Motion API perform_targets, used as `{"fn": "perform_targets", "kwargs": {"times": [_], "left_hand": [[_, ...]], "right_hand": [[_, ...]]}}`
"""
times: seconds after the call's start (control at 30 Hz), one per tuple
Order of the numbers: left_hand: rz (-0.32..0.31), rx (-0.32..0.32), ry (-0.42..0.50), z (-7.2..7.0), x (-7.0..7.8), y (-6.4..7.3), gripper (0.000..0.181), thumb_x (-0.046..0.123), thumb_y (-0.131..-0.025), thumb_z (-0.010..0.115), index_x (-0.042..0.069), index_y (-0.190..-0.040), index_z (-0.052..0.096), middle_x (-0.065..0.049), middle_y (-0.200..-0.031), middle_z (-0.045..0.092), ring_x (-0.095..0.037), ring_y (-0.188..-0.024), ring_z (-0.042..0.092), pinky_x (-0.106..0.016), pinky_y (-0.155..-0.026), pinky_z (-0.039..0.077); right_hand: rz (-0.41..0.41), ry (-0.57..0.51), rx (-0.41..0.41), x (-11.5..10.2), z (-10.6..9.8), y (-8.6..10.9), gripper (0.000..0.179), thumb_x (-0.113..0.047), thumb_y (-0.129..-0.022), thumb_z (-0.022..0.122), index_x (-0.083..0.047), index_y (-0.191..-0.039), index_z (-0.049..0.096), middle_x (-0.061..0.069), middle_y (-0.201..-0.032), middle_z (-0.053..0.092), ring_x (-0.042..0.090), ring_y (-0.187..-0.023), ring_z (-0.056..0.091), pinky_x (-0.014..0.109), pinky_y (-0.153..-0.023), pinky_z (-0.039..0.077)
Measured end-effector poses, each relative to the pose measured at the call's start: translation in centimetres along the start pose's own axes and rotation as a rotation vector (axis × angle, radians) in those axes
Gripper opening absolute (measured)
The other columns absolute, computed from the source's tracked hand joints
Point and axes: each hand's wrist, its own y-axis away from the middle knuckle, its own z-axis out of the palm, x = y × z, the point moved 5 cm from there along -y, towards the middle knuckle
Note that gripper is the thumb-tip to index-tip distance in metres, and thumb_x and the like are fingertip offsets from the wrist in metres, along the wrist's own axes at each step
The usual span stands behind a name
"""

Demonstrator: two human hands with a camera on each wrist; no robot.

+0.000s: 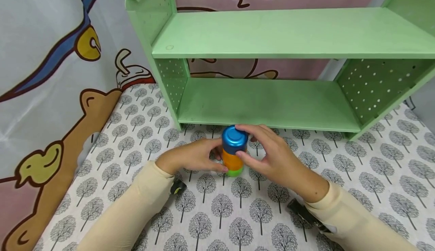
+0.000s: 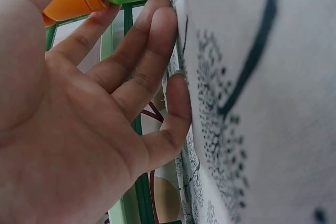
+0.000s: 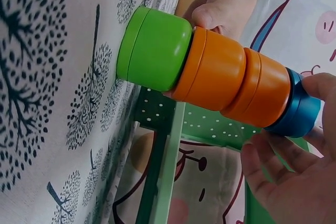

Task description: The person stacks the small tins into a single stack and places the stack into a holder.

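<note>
Four-part column rises from the cloth: a green cup (image 3: 157, 48) at the bottom, a lower orange cup (image 3: 212, 69), an upper orange cup (image 3: 265, 90) and a shiny blue cup (image 1: 234, 139) on top. They look upside down, and the column leans slightly in the right wrist view. My left hand (image 1: 195, 154) holds the lower orange cup from the left, thumb on the near side, fingers behind. From the right, my right hand (image 1: 273, 153) grips the blue cup between thumb and fingers. In the left wrist view, fingertips (image 2: 163, 19) lie beside the green cup, near the cloth.
A pale green two-tier shelf (image 1: 272, 32) with perforated sides stands just behind the column. White cloth with grey trees (image 1: 217, 213) covers the table. Cartoon-printed curtains (image 1: 44, 54) hang at the left and back.
</note>
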Motion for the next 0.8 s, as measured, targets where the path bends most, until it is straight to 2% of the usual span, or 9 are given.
{"fn": "perform_targets", "kwargs": {"times": [0.47,0.8], "left_hand": [[-0.010,0.001,-0.001,-0.04,0.02,0.07,0.056,0.030,-0.087,0.079,0.014,-0.134,0.053,0.000,-0.110,0.068,-0.014,-0.099,0.064,-0.030,-0.093,0.055],[-0.017,0.003,-0.001,0.01,-0.04,-0.05,0.055,0.028,-0.086,0.079,0.014,-0.133,0.054,0.001,-0.109,0.068,-0.015,-0.100,0.064,-0.028,-0.092,0.055]], "right_hand": [[-0.020,0.013,0.000,0.03,0.11,-0.02,0.063,-0.015,-0.084,0.078,-0.009,-0.140,0.051,0.010,-0.127,0.064,0.019,-0.104,0.062,0.044,-0.083,0.060],[-0.006,-0.014,-0.003,0.06,0.04,0.02,0.063,-0.013,-0.083,0.079,-0.009,-0.140,0.052,0.010,-0.129,0.063,0.019,-0.107,0.061,0.047,-0.087,0.059]]}}
